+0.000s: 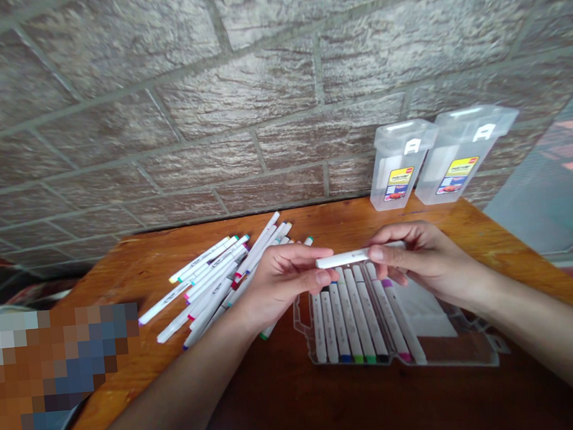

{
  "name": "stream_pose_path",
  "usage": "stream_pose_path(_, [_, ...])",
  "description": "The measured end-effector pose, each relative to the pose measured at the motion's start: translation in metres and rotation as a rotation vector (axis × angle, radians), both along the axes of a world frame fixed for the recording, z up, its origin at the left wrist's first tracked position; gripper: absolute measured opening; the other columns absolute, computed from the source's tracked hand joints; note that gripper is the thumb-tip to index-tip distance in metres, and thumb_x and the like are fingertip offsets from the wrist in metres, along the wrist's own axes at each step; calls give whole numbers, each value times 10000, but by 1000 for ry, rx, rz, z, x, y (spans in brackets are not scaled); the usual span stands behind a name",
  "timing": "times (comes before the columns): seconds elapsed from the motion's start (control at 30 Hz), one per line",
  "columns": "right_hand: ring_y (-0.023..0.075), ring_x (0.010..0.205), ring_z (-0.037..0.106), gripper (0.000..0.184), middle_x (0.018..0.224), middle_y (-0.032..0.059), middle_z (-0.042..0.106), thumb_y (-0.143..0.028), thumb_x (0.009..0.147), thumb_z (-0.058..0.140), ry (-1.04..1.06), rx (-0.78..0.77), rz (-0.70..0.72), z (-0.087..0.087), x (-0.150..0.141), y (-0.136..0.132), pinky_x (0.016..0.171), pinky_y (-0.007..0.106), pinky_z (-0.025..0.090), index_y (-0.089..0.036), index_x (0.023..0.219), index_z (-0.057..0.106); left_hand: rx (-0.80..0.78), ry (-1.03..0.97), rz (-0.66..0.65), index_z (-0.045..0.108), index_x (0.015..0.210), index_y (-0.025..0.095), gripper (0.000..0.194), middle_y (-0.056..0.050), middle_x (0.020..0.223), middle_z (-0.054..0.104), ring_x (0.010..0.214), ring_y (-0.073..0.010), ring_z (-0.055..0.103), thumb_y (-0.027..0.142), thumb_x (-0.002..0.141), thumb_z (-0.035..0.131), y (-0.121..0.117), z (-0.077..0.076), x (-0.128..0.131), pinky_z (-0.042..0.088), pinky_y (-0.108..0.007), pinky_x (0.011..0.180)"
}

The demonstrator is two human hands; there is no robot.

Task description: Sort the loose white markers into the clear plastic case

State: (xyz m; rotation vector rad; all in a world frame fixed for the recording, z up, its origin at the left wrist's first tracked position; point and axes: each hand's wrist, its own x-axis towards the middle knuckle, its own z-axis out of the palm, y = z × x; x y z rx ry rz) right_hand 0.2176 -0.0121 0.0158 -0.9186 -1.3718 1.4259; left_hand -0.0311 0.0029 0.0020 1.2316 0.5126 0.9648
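Observation:
A white marker (344,258) lies level between my two hands, above an open clear plastic case (454,354). My right hand (415,254) pinches it near its right end with thumb and fingers. At its left end is my left hand (294,274), thumb and fingers apart around the tip; whether they press on it is hard to tell. In the case below, several white markers (353,323) with coloured ends lie side by side, mostly in the left half. A loose pile of similar markers (216,274) spreads over the wooden table (135,268) left of my left hand.
Two closed clear plastic boxes with yellow labels, a left one (397,172) and a right one (462,159), stand at the back right against the stone-patterned wall (276,95). A pixelated patch covers the table's left edge. A greyish glass panel (555,185) is at the right.

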Motion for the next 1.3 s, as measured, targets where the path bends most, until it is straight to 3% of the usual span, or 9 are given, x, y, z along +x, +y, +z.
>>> stream_pose_path(0.23, [66,443,534,225,618,28,728,-377,752,900,17,-5,3,-1,0,1,429,167,420,-179,812,810,-13,-19,-36,829,1032,276,264,-44,859,817,676,-92,698,217,779,876,0,1,1,496,-166,589])
stream_pose_path(0.57, [57,434,529,233,605,26,721,-385,745,905,30,9,-6,0,-1,0,422,155,418,-186,820,812,-89,-114,-65,841,1016,262,204,-81,824,811,593,-80,595,331,825,845,-2,6,4,453,-240,638])
stream_pose_path(0.8, [68,440,526,249,610,24,712,-395,780,879,-33,56,-77,-4,0,1,406,169,412,-173,862,800,-102,18,86,838,1010,202,196,-95,823,806,615,-87,579,310,849,815,-1,5,4,436,-231,636])
stream_pose_path(1.07, [51,454,498,190,689,7,724,-378,859,818,-34,97,-93,-8,1,3,427,178,401,-196,898,784,26,162,232,823,1043,193,209,-67,862,801,606,-79,564,316,881,775,2,-1,6,435,-218,607])
stream_pose_path(1.3, [59,458,497,198,694,19,731,-375,828,843,12,53,-104,-10,2,5,433,194,388,-196,894,791,76,190,280,832,1011,184,276,-63,829,796,638,-106,627,269,752,879,0,0,8,481,-217,592])
